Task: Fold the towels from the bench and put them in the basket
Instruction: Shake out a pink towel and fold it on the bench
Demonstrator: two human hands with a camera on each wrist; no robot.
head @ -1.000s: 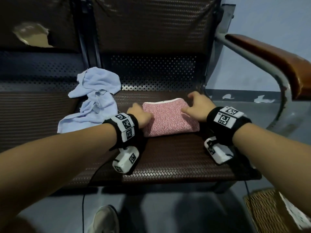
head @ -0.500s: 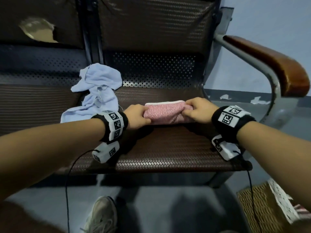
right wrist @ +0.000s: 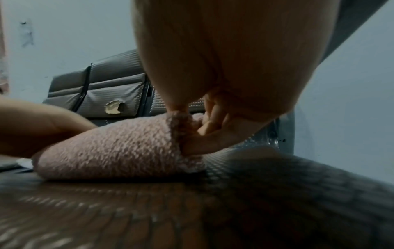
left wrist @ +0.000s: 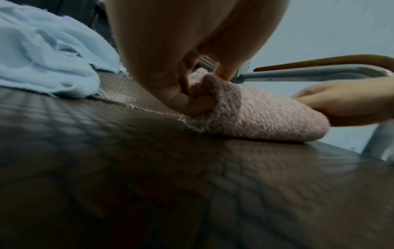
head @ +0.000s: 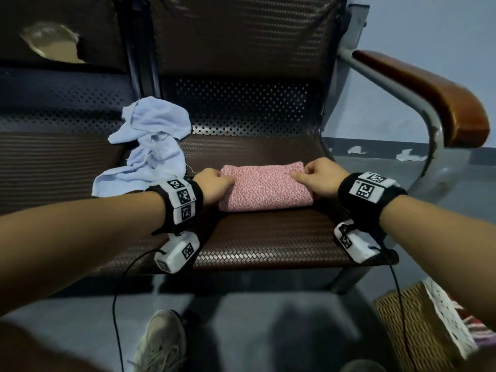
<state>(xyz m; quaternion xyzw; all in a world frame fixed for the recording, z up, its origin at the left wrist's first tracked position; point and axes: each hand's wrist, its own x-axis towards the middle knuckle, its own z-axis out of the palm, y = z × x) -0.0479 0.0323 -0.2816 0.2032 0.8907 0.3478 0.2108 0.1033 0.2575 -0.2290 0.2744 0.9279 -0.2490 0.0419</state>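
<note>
A pink towel [head: 264, 187] lies folded into a thick narrow bundle on the brown bench seat [head: 268, 245]. My left hand [head: 214, 183] pinches its left end, thumb under the fold and fingers on top; the left wrist view shows that pinch on the pink towel [left wrist: 255, 116]. My right hand [head: 316, 178] grips the right end the same way, as the right wrist view shows on the pink towel [right wrist: 119, 146]. A crumpled light blue towel [head: 150, 146] lies to the left on the seat. The wicker basket [head: 408, 326] stands on the floor at the lower right.
The bench's wooden armrest [head: 429, 95] on a metal tube rises to the right of the seat. The backrest [head: 241, 49] stands behind. A shoe [head: 161, 342] and wrist-camera cables are on the floor in front. A white lace cloth [head: 448, 320] lines the basket.
Both hands lifted the towel's far edge and rolled it toward me, so the flat towel is now a narrower, thicker fold. The hands went from pressing flat to pinching its ends.
</note>
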